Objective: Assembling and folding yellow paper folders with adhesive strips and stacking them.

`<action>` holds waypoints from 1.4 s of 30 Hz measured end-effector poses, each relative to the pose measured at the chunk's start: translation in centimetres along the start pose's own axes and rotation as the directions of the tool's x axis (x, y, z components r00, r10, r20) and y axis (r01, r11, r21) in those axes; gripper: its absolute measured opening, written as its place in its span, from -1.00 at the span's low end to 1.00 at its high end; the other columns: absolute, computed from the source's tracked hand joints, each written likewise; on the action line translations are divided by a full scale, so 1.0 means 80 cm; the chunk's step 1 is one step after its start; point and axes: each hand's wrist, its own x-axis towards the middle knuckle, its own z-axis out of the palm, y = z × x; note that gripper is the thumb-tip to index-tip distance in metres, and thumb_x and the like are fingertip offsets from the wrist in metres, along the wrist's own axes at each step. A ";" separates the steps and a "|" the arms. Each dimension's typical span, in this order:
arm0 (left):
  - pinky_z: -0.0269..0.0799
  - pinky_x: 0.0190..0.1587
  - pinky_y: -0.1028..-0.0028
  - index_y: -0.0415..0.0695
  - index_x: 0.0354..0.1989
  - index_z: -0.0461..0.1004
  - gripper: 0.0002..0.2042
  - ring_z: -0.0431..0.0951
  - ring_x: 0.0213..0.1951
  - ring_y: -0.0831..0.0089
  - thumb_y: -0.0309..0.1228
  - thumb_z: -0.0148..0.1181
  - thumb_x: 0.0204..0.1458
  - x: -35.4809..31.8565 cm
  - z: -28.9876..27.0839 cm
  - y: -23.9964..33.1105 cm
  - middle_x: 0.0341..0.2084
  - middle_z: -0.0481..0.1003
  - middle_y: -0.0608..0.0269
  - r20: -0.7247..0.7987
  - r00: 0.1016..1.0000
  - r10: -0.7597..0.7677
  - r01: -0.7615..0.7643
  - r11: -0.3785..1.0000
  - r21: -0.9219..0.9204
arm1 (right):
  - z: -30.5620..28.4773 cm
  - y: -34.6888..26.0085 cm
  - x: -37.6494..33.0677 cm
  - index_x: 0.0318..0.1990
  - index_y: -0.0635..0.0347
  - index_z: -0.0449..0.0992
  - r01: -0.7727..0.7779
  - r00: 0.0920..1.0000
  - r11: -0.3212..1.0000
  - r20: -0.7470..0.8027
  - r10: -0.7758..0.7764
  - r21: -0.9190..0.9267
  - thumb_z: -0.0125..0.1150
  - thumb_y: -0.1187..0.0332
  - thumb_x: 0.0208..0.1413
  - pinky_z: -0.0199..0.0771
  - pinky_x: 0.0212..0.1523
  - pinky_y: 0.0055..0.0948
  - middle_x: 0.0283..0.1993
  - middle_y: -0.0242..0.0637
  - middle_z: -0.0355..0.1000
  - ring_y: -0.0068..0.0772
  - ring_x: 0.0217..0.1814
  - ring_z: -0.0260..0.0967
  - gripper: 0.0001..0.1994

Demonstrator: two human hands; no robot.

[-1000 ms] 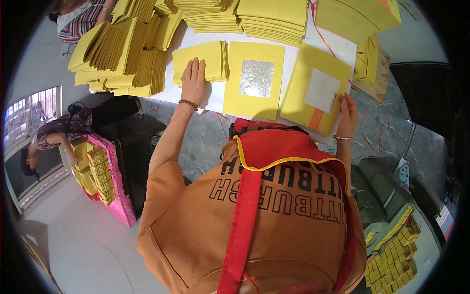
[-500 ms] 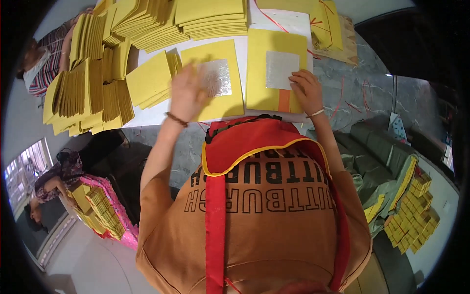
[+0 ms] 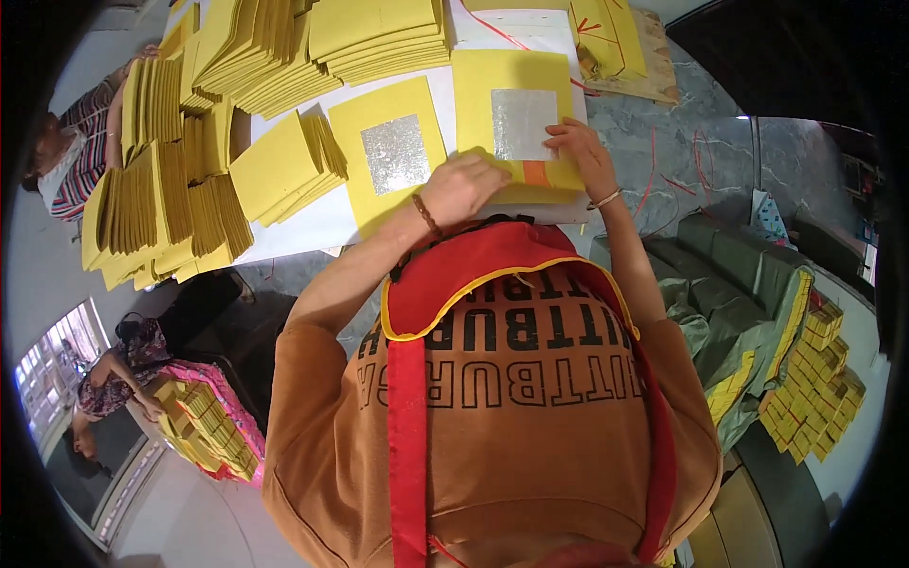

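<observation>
Two yellow paper pieces lie side by side on the white table. The right yellow paper piece (image 3: 511, 76) carries a silver foil square (image 3: 523, 123) and an orange strip (image 3: 537, 173) below it. My left hand (image 3: 464, 186) has its fingers curled in at this piece's lower left edge, pinching there. My right hand (image 3: 584, 156) lies at its right side, fingers stretched over the foil's edge. Another silver foil square (image 3: 396, 154) shows on the left yellow paper piece (image 3: 347, 123), which nothing touches; my left forearm passes over its lower corner.
Stacks of folded yellow paper (image 3: 379, 38) crowd the table's far and left sides, with a smaller stack (image 3: 279, 170) nearer. A red string (image 3: 497, 26) trails at the back. Co-workers sit at left, one beside a box of yellow bundles (image 3: 204, 417). More bundles (image 3: 814, 388) are at right.
My left hand has moved right, from the left paper piece to the lower left edge of the right one. My right hand stays at that piece's right side. The view has shifted slightly.
</observation>
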 end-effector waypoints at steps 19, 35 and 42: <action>0.27 -0.58 0.50 -0.20 -0.40 0.52 -0.80 0.38 -0.66 0.52 -0.33 0.08 -0.05 0.020 -0.026 -0.002 -0.71 0.41 0.17 0.239 0.830 -0.504 0.558 0.743 -0.370 | 0.004 -0.004 0.000 -0.36 0.22 0.54 -0.102 0.993 0.978 -0.032 0.110 0.184 -0.29 0.23 0.23 0.00 0.19 -0.36 -0.15 -0.23 0.45 -0.27 0.16 0.12 -0.59; 0.33 -0.46 0.50 -0.21 -0.42 0.51 -0.80 0.43 -0.57 0.50 -0.33 0.06 -0.07 0.022 -0.023 -0.015 -0.65 0.47 0.20 0.370 0.750 -0.548 0.661 0.599 -0.452 | 0.002 0.001 0.000 -0.30 0.25 0.51 -0.089 0.996 0.994 0.029 0.087 0.065 -0.41 0.28 0.23 -0.03 0.22 -0.35 -0.07 -0.22 0.41 -0.26 0.19 0.10 -0.56; 0.31 -0.43 0.54 -0.27 -0.41 0.49 -0.78 0.40 -0.52 0.57 -0.33 0.12 -0.06 0.019 -0.018 -0.028 -0.63 0.44 0.26 0.293 0.717 -0.632 0.668 0.503 -0.549 | 0.002 0.008 -0.006 -0.16 0.24 0.47 -0.056 0.998 0.990 -0.015 0.059 0.127 -0.02 0.31 0.11 0.12 0.14 -0.36 0.01 -0.21 0.33 -0.25 0.21 0.10 -0.75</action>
